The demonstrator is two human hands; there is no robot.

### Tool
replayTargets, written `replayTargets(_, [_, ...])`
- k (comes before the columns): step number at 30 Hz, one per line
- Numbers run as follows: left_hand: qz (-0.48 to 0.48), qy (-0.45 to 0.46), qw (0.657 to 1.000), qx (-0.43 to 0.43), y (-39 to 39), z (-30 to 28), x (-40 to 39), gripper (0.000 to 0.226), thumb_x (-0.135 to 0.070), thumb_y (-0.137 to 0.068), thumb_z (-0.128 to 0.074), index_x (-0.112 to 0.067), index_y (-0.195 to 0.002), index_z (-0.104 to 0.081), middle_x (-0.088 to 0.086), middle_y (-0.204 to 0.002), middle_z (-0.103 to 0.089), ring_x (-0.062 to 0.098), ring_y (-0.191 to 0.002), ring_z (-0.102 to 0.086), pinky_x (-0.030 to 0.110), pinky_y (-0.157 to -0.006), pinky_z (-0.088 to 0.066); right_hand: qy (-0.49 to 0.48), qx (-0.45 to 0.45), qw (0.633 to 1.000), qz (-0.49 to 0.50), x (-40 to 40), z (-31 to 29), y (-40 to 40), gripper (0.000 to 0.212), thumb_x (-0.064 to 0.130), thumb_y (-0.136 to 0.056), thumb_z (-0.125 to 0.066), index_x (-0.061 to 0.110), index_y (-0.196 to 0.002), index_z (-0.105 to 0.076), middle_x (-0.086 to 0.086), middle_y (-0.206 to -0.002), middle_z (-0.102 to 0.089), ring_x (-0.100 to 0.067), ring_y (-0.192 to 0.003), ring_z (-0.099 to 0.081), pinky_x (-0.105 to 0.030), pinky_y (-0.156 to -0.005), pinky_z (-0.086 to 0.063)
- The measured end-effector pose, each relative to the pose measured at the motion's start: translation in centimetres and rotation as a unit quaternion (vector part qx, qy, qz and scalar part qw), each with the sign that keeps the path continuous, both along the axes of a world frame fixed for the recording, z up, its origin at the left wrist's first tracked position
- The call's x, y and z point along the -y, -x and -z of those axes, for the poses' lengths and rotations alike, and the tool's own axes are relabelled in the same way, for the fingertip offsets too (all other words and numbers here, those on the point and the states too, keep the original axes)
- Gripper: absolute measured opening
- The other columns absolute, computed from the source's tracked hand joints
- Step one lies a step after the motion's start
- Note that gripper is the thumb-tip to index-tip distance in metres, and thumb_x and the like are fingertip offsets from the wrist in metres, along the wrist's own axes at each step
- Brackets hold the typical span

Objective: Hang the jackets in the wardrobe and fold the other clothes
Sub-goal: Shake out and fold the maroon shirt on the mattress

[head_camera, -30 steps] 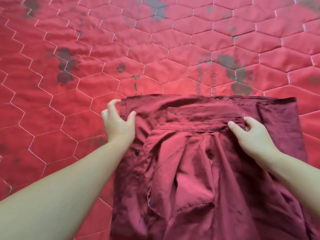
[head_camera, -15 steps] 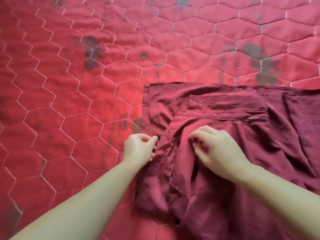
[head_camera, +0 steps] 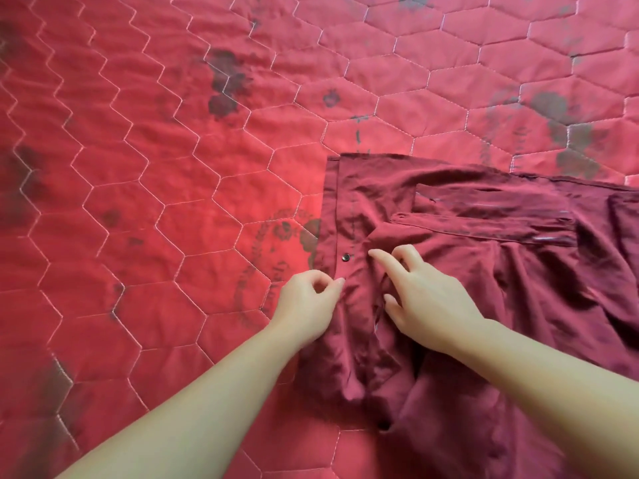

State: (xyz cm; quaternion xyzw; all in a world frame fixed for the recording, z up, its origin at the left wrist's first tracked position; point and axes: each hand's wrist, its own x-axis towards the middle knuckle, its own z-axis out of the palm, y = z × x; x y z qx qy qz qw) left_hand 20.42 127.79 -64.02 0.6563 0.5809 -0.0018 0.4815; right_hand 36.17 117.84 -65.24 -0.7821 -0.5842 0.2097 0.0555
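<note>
A dark maroon shirt [head_camera: 511,271] lies partly folded on a red quilted bedspread [head_camera: 155,202], filling the right half of the head view. A small dark button [head_camera: 345,258] shows on its left placket. My left hand [head_camera: 307,307] pinches the shirt's left edge just below that button, fingers curled. My right hand [head_camera: 425,292] rests on the crumpled cloth beside it, index finger stretched toward the button and thumb tucked against a fold. The shirt's lower right runs out of view.
The bedspread has white hexagon stitching and faded dark flower prints [head_camera: 226,83]. It stretches bare to the left and beyond the shirt's top edge.
Both hands came down from the shirt's upper fold to the left placket near the button. The view swung left, so the shirt now sits further right.
</note>
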Motion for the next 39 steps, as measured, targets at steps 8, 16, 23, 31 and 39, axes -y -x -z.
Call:
replayTargets(8, [-0.073, -0.086, 0.993, -0.02, 1.7, 1.1, 0.0, 0.017, -0.026, -0.09, -0.065, -0.015, -0.079, -0.059, -0.004, -0.059, -0.053, 0.023, -0.065, -0.05, 0.031, -0.064, -0.034, -0.06, -0.055, 0.997, -0.008, 0.9, -0.7, -0.7, 0.055, 0.035, -0.087, -0.058, 0.026, -0.14, -0.042, 0.001, -0.135, -0.041, -0.026, -0.11, -0.056, -0.041, -0.085, -0.051])
replayTargets(16, [0.197, -0.249, 0.948, 0.022, -7.2, -0.4, 0.5, 0.026, -0.037, -0.089, -0.061, -0.03, -0.114, -0.062, -0.007, -0.114, -0.062, 0.018, -0.109, -0.053, 0.036, -0.095, -0.04, -0.079, -0.018, 0.868, 0.49, 6.4, -1.5, -13.0, 0.061, 0.044, -0.082, -0.068, 0.019, -0.135, -0.048, -0.013, -0.134, -0.046, -0.035, -0.125, -0.044, -0.052, -0.103, -0.033])
replayTargets(23, [0.423, -0.255, 0.862, -0.115, -10.3, 1.2, 4.1, 0.07, -0.073, -0.086, -0.019, -0.049, -0.15, -0.004, -0.008, -0.163, 0.004, 0.021, -0.149, 0.011, 0.049, -0.119, 0.007, -0.156, -0.232, 0.837, 0.47, 6.3, -1.0, -15.6, 0.012, 0.018, -0.091, -0.063, 0.012, -0.1, -0.068, -0.002, -0.09, -0.068, -0.01, -0.079, -0.06, -0.015, -0.074, -0.043])
replayTargets(31, [0.443, -0.328, 0.831, -0.075, -11.0, 2.2, 5.4, 0.072, -0.078, -0.083, -0.014, -0.052, -0.148, 0.002, -0.008, -0.163, -0.001, 0.025, -0.15, 0.006, 0.054, -0.118, 0.006, -0.157, -0.164, 0.844, 0.487, 4.1, -1.8, -18.3, 0.018, 0.019, -0.091, -0.059, 0.016, -0.108, -0.061, -0.005, -0.099, -0.064, -0.017, -0.091, -0.058, -0.022, -0.08, -0.038])
replayTargets(39, [0.439, -0.343, 0.822, -0.12, -10.2, 5.5, 3.2, 0.073, -0.08, -0.081, -0.006, -0.052, -0.145, 0.015, -0.01, -0.163, 0.007, 0.021, -0.149, 0.013, 0.049, -0.117, 0.011, -0.04, 0.077, 0.986, 0.14, 11.3, 0.9, -9.4, 0.061, 0.049, -0.088, -0.038, 0.024, -0.144, -0.044, -0.01, -0.152, -0.037, -0.03, -0.139, -0.035, -0.051, -0.112, -0.025])
